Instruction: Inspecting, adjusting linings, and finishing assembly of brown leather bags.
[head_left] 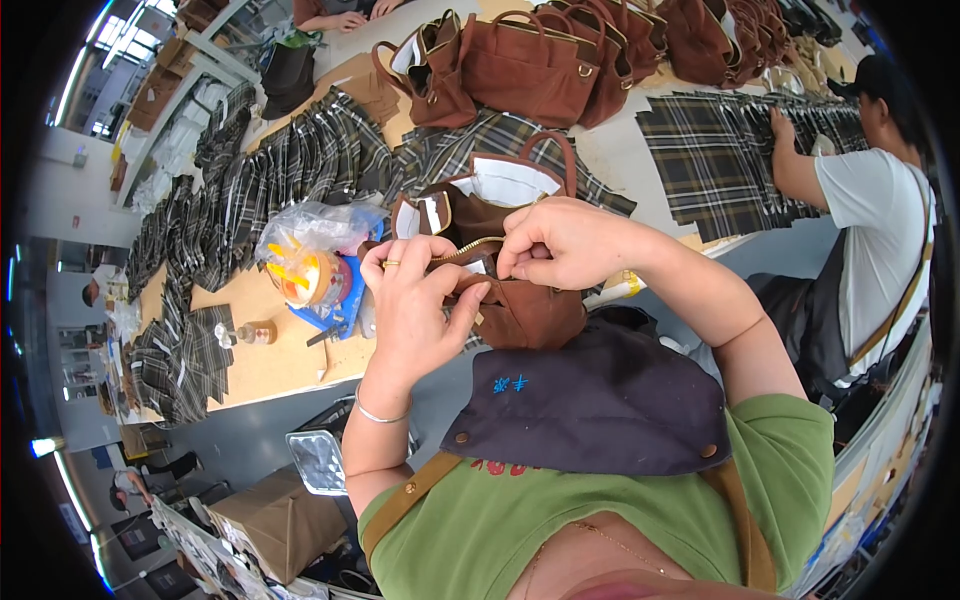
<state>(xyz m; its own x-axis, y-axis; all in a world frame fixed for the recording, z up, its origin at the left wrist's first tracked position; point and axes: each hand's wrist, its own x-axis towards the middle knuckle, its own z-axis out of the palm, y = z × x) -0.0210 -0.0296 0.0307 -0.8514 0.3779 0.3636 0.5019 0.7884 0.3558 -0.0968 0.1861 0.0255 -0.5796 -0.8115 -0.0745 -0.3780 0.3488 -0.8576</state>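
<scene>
A brown handbag [530,315] is tipped toward me at the table's near edge, its white-lined opening and one handle on the far side. My left hand [415,300] grips the near edge of the bag, thumb and fingers closed on the brown material. My right hand [570,242] is closed in a pinch beside the bag's opening; its fingertips hide whatever is between them. A gold-toothed zipper [466,248] curves between the two hands. A small white label [478,267] shows just below it.
Several finished-looking brown bags [520,70] stand at the back. Plaid cloth pieces [320,150] lie in rows on the left. A lidded cup [305,275] and a small bottle [258,332] are near my left. At right, a co-worker [870,210] handles more plaid cloth [700,150].
</scene>
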